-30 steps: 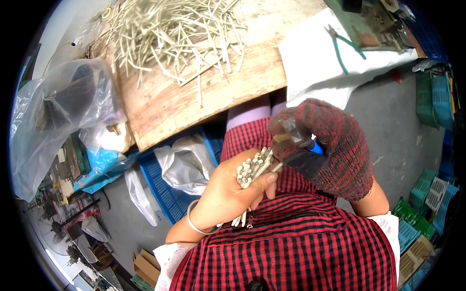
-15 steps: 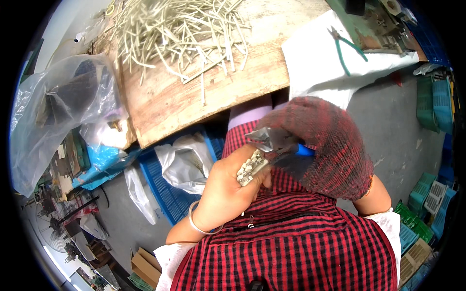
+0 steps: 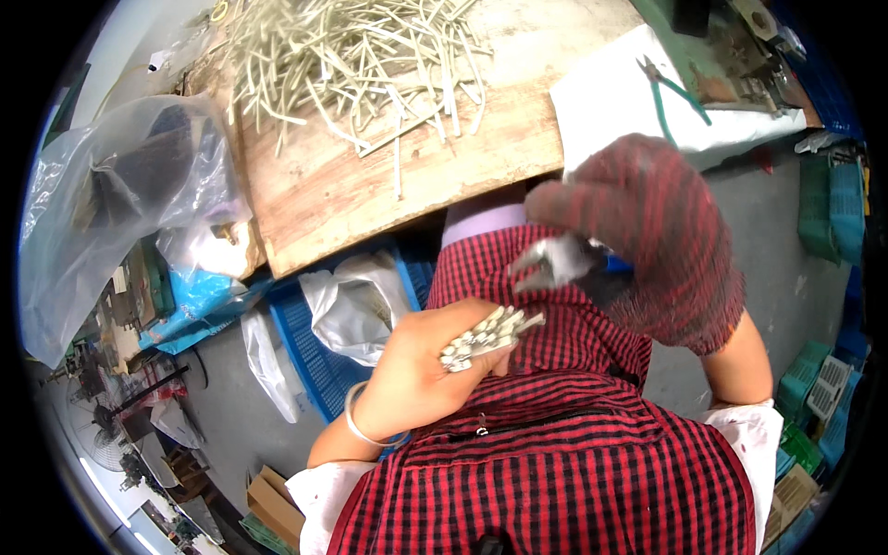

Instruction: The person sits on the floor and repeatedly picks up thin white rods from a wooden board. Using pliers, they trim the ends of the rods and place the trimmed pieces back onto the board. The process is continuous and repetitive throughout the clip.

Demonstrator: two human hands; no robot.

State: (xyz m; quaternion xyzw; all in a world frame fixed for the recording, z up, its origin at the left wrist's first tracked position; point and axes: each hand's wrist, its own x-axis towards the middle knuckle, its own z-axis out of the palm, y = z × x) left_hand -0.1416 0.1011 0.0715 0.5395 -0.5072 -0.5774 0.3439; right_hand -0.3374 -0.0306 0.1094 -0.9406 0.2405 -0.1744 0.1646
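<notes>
A: Far left, a clear plastic bag (image 3: 120, 217), then a blue crate (image 3: 319, 377) with a white bag (image 3: 331, 310) in it. And the desk (image 3: 416, 176)?

B: Carrying a loose pile of pale strips (image 3: 347, 69)! Nearer us, the bare left hand (image 3: 421, 356) has its fingers closed round a bundle of strips (image 3: 483, 343), ends showing between thumb and forefinger.

A: How does that bundle lie?

B: On a slant: what shows runs up to the right, in front of the checked apron (image 3: 555, 453).

A: And up and right of it?

B: A blue-handled tool (image 3: 561, 262), nose pointing left, apart from the bundle. So the bundle sits below and left of that nose!

A: The right hand (image 3: 638, 236), in a dark red glove (image 3: 684, 264)?

B: Nearer the tool, fingers wrapped about it. It's blurred; I can't tell how tightly.

A: Beyond, green-handled pliers (image 3: 653, 74) on a white sheet (image 3: 592, 106).
</notes>
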